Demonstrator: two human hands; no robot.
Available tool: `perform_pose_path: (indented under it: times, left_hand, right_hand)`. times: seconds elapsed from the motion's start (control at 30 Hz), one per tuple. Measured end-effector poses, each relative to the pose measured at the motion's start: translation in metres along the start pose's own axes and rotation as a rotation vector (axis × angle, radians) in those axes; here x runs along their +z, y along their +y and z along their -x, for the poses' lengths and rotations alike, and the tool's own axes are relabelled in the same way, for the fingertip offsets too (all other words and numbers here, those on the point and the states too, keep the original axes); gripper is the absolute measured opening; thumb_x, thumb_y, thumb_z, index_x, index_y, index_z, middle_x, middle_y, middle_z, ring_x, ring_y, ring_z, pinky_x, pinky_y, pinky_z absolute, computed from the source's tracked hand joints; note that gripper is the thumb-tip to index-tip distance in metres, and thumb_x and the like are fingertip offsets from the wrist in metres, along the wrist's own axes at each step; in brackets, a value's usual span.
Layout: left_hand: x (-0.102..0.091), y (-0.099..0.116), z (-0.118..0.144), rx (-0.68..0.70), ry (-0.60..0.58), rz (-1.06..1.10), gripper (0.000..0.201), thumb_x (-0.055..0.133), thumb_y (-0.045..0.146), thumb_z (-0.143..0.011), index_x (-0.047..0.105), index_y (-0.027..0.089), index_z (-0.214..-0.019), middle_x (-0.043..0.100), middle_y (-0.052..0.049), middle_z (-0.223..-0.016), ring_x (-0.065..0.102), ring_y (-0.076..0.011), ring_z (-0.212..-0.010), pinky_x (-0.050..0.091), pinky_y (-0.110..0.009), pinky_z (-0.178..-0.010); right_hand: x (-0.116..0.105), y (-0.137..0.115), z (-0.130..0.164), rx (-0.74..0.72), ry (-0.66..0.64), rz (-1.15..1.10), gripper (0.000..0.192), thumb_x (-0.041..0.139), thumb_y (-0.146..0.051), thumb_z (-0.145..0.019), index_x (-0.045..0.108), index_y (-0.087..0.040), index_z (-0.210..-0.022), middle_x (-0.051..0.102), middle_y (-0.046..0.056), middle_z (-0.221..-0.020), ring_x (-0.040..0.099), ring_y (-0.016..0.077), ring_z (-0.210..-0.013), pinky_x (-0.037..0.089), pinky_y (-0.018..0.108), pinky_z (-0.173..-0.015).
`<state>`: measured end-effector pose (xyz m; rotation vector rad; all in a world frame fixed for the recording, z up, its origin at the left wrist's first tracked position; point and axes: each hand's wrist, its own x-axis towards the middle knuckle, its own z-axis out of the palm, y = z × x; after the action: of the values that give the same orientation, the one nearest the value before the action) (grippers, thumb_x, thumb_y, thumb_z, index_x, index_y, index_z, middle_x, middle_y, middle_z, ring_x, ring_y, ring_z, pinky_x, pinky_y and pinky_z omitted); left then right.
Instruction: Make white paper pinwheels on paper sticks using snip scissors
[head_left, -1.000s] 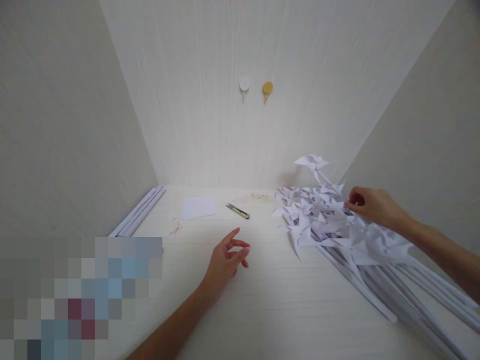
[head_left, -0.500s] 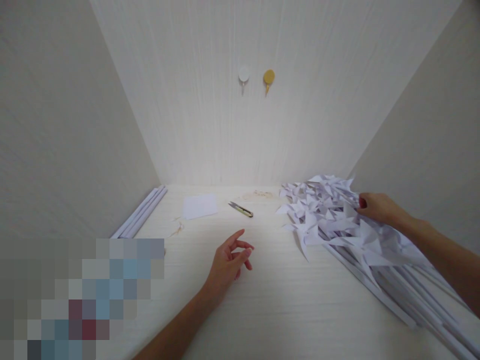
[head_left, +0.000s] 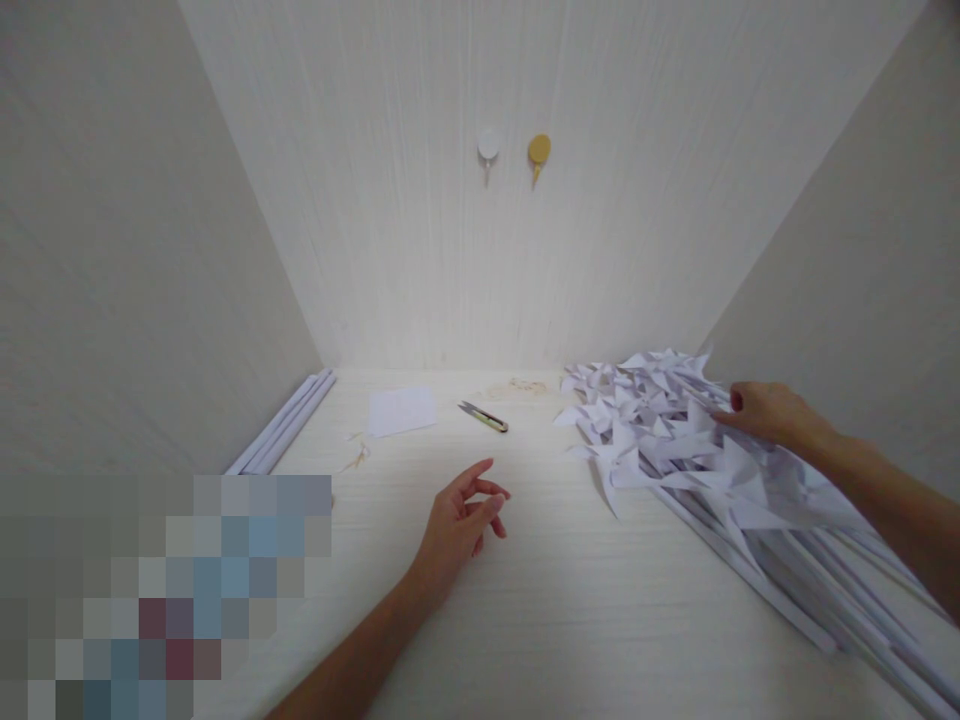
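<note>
My left hand [head_left: 459, 525] is held over the middle of the white table, palm turned inward, fingers loosely spread and nothing in them. Beyond its fingertips lies a pair of thread snips [head_left: 484, 416]. At the right, my right hand [head_left: 776, 415] rests by the far side of a heap of white paper pinwheels [head_left: 652, 410]. Its thumb stands apart from the fingers, whose tips reach the pinwheels; no held thing shows. Long rolled-paper sticks [head_left: 832, 590] run from the pinwheels toward the near right, partly under my right forearm.
A white paper sheet [head_left: 403, 412] lies left of the snips. Several rolled paper sticks [head_left: 289, 420] lie along the left wall. Thin pale scraps [head_left: 529, 386] are scattered at the back. A white hook [head_left: 488, 147] and a yellow hook [head_left: 538, 150] hang on the back wall. Blurred blocks cover the lower left.
My right hand has shifted slightly right and its thumb has moved away from the fingertips. My left hand has hardly moved.
</note>
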<state>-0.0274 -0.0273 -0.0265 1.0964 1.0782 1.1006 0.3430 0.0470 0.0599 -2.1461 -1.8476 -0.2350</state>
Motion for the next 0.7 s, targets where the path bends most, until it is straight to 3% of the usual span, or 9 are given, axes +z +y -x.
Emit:
perform_pose_path:
  times: [0.07, 0.17, 0.23, 0.3, 0.37, 0.43, 0.5, 0.6, 0.7]
  left_hand:
    - [0.000, 0.001, 0.000, 0.004, -0.006, 0.000, 0.055, 0.059, 0.033, -0.061, 0.045, 0.014, -0.111, 0.056, -0.004, -0.081, 0.050, -0.0061, -0.041, 0.023, -0.015, -0.027]
    - [0.002, 0.002, 0.001, 0.010, -0.002, 0.002, 0.050, 0.059, 0.032, -0.060, 0.048, 0.014, -0.105, 0.054, -0.002, -0.078, 0.049, -0.0055, -0.041, 0.023, -0.015, -0.028]
    - [0.002, 0.001, 0.001, 0.010, 0.009, -0.005, 0.044, 0.059, 0.031, -0.060, 0.051, 0.015, -0.100, 0.050, 0.001, -0.074, 0.047, -0.0042, -0.039, 0.023, -0.015, -0.028]
    - [0.002, 0.000, 0.002, 0.019, 0.014, -0.013, 0.038, 0.058, 0.030, -0.061, 0.052, 0.016, -0.096, 0.045, 0.004, -0.069, 0.044, -0.0025, -0.036, 0.024, -0.015, -0.028]
    - [0.001, -0.001, 0.003, 0.039, 0.011, -0.020, 0.034, 0.055, 0.030, -0.063, 0.052, 0.017, -0.094, 0.042, 0.006, -0.066, 0.041, -0.0015, -0.033, 0.024, -0.015, -0.028]
    - [0.000, -0.002, 0.005, 0.059, 0.014, -0.035, 0.032, 0.054, 0.029, -0.064, 0.052, 0.017, -0.094, 0.041, 0.006, -0.066, 0.041, -0.0012, -0.032, 0.024, -0.016, -0.028]
    - [-0.002, -0.001, 0.006, 0.087, 0.030, -0.059, 0.030, 0.054, 0.029, -0.065, 0.053, 0.017, -0.092, 0.040, 0.006, -0.064, 0.040, -0.0010, -0.030, 0.025, -0.016, -0.028]
    - [-0.010, 0.004, 0.000, 0.144, 0.125, -0.103, 0.026, 0.055, 0.028, -0.065, 0.054, 0.017, -0.088, 0.039, 0.008, -0.058, 0.036, -0.0011, -0.030, 0.025, -0.016, -0.030]
    - [-0.028, 0.012, -0.019, 0.206, 0.302, -0.194, 0.023, 0.054, 0.026, -0.066, 0.052, 0.016, -0.086, 0.038, 0.008, -0.054, 0.035, -0.0027, -0.031, 0.028, -0.017, -0.033]
  right_hand:
    - [-0.011, -0.003, 0.000, 0.065, -0.105, 0.152, 0.026, 0.057, -0.032, -0.063, 0.040, -0.020, -0.047, 0.045, 0.004, -0.046, 0.033, 0.0093, -0.042, 0.027, 0.028, -0.047]
    - [-0.029, -0.022, 0.000, 0.095, -0.027, 0.184, 0.013, 0.052, -0.025, -0.068, 0.045, -0.018, -0.059, 0.052, 0.008, -0.058, 0.044, 0.0136, -0.052, 0.030, 0.029, -0.051]
    - [-0.035, -0.049, 0.005, 0.042, 0.107, 0.040, 0.005, 0.046, -0.014, -0.070, 0.045, -0.017, -0.065, 0.054, 0.009, -0.064, 0.048, 0.0142, -0.058, 0.034, 0.029, -0.057]
    - [-0.031, -0.085, 0.018, -0.013, 0.136, -0.238, 0.006, 0.047, -0.012, -0.069, 0.046, -0.018, -0.070, 0.054, 0.006, -0.069, 0.049, 0.0143, -0.061, 0.037, 0.028, -0.060]
    - [-0.017, -0.127, 0.040, -0.130, 0.087, -0.519, 0.004, 0.045, -0.014, -0.071, 0.045, -0.019, -0.071, 0.052, 0.004, -0.067, 0.051, 0.0147, -0.061, 0.039, 0.027, -0.058]
    - [0.005, -0.167, 0.069, -0.301, -0.009, -0.641, 0.005, 0.041, -0.016, -0.074, 0.045, -0.019, -0.075, 0.052, 0.002, -0.066, 0.050, 0.0149, -0.061, 0.039, 0.026, -0.055]
    - [0.030, -0.198, 0.096, -0.373, -0.095, -0.711, 0.007, 0.037, -0.015, -0.075, 0.043, -0.020, -0.074, 0.048, -0.001, -0.060, 0.048, 0.0139, -0.055, 0.037, 0.025, -0.052]
    - [0.060, -0.224, 0.124, -0.388, -0.115, -0.782, 0.010, 0.034, -0.012, -0.075, 0.040, -0.020, -0.073, 0.050, 0.001, -0.065, 0.048, 0.0142, -0.059, 0.037, 0.026, -0.053]
    - [0.074, -0.230, 0.134, -0.393, -0.113, -0.793, 0.011, 0.033, -0.012, -0.076, 0.039, -0.020, -0.071, 0.050, 0.001, -0.065, 0.047, 0.0147, -0.060, 0.037, 0.026, -0.053]
